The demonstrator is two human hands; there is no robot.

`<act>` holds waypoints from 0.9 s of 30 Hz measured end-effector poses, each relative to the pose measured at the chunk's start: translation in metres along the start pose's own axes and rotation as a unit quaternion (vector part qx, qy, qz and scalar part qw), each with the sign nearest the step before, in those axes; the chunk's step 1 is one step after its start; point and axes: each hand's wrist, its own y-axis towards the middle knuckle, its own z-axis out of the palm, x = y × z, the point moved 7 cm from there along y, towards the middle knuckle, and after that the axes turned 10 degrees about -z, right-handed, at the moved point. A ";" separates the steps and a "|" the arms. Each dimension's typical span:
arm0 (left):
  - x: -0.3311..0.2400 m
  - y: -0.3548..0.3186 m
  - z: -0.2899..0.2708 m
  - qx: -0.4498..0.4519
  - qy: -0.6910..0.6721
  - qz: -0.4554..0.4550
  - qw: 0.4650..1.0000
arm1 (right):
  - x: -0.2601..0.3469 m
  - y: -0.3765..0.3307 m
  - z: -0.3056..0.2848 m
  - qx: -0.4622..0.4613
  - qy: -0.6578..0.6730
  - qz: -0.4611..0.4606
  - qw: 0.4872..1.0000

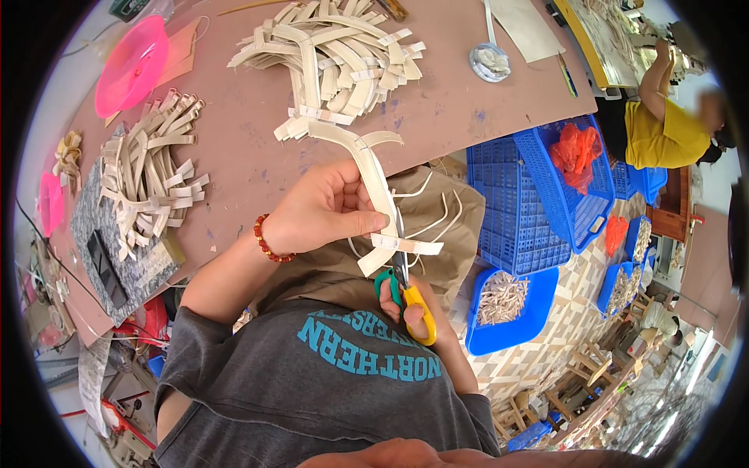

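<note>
My left hand (pixel 331 203), wearing a red bead bracelet, pinches a cream fabric strap (pixel 376 183) between thumb and fingers. The strap bends at its upper part, and a short cross tab sits near its lower end. My right hand (pixel 439 316) grips scissors (pixel 401 274) with one green and one yellow handle loop. Their blades point up along the strap's right edge, beside the tab; whether they touch the fabric I cannot tell. Thin pale trimmings (pixel 446 209) lie on the brown cloth over my lap. Beyond my left hand, a heap of similar straps (pixel 335 58) rests on the table.
Another strap pile (pixel 152 168) and a dark phone (pixel 107 267) lie at left, below a pink dish (pixel 133 66). Blue crates (pixel 511 207) stand right of the table (pixel 250 125), above a blue tub (pixel 538 316) of cream scraps. A person in yellow (pixel 663 129) is at far right.
</note>
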 end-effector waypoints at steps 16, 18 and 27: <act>0.005 0.000 -0.004 0.016 0.015 -0.012 1.000 | -0.006 -0.007 -0.006 -0.030 -0.015 0.086 0.996; 0.006 0.000 -0.005 0.020 0.023 -0.027 0.999 | 0.000 -0.003 -0.005 -0.044 -0.042 0.084 0.995; 0.005 0.000 0.004 0.043 0.009 -0.032 0.999 | 0.002 0.005 -0.004 -0.027 -0.029 0.075 0.996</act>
